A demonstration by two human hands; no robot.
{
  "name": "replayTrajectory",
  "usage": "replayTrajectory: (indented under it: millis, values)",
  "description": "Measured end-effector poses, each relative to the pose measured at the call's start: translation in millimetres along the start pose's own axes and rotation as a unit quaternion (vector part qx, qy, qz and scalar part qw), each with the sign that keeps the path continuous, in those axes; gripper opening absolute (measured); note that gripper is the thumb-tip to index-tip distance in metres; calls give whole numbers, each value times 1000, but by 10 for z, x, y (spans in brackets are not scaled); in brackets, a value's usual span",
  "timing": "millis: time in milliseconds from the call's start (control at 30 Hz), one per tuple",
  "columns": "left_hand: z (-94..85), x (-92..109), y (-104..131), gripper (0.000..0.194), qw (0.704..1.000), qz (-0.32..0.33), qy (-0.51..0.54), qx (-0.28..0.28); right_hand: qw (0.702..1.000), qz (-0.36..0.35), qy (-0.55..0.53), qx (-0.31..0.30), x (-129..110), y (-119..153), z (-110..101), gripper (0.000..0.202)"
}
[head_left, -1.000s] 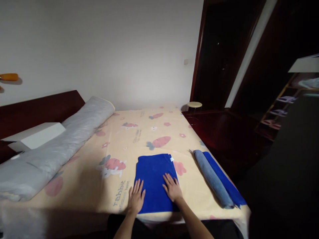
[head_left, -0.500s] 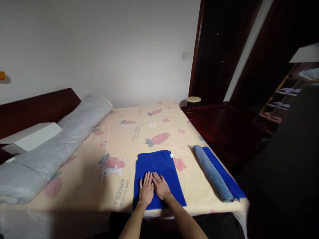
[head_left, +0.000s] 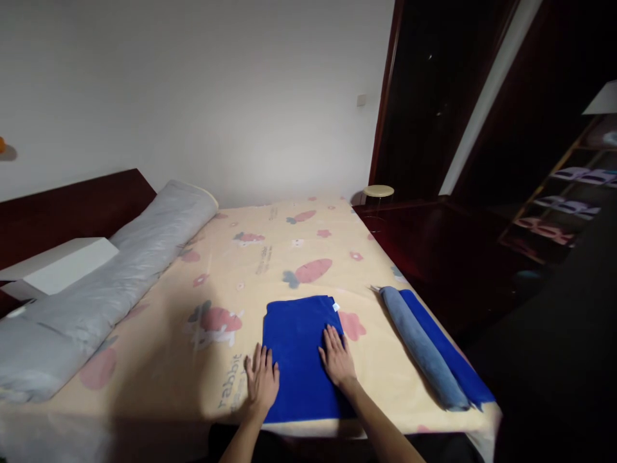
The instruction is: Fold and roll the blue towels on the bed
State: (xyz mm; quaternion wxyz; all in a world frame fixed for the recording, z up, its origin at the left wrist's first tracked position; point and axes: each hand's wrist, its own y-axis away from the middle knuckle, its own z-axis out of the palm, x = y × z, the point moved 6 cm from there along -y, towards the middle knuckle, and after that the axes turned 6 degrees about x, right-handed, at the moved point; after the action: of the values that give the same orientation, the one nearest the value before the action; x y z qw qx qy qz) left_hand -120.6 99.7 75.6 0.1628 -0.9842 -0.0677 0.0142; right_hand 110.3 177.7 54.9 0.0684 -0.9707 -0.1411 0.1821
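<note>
A folded blue towel (head_left: 301, 360) lies flat on the bed near its front edge, with a small white tag at its far right corner. My left hand (head_left: 263, 379) rests at the towel's left edge, fingers stretched out and slightly spread, partly over the patterned sheet. On the towel's right edge lies my right hand (head_left: 337, 357), palm down, fingers extended. Neither hand grips anything.
To the right lie a rolled grey-blue towel (head_left: 424, 350) and a flat blue cloth (head_left: 446, 347) along the bed's edge. A long grey roll (head_left: 120, 283) and a white box (head_left: 67, 263) are at the left by the headboard. A round stool (head_left: 378, 191) stands beyond the bed.
My hands have moved apart from the middle of the towel, the left one out to its left edge and the right one to its right edge. The view has shifted slightly.
</note>
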Motion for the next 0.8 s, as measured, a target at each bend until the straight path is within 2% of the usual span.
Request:
replayTrajectory:
  millis: [67, 133, 200, 267, 333, 433, 467, 533, 600, 667, 733, 800]
  values:
    - [10, 195, -105, 47, 1000, 13, 7, 21, 997, -62, -33, -22, -341, -34, 67, 59]
    - [74, 406, -206, 48, 997, 61, 26, 25, 988, -129, -69, -57, -634, -59, 144, 57]
    - [179, 522, -269, 52, 993, 112, 40, 11, 976, -174, -96, -87, -750, -87, 193, 56]
    - [293, 462, -296, 52, 991, 126, 42, -14, 974, -179, -98, -99, -636, -140, 187, 57]
    - [367, 243, -304, 51, 995, 93, 35, -31, 985, -131, -75, -84, -323, -221, 120, 58]
    - [367, -104, -316, 50, 998, 44, 17, -33, 997, -44, -33, -54, 170, -327, -18, 60]
    - [346, -156, -332, 50, 998, 47, 13, -29, 998, -35, -26, -55, 255, -351, -46, 61]
    - [296, -146, -397, 50, 998, 66, 11, -15, 997, -35, -20, -60, 273, -390, -68, 62]
    - [276, -5, -500, 51, 996, 87, 20, -1, 996, -54, -27, -65, 113, -421, -45, 61]
    - [316, 219, -622, 51, 994, 107, 39, -1, 991, -95, -48, -81, -161, -437, 31, 59]
    - [415, 440, -744, 53, 991, 121, 56, -20, 982, -138, -80, -105, -427, -451, 135, 59]
    - [543, 560, -858, 54, 991, 109, 63, -52, 974, -160, -107, -120, -572, -492, 218, 59]
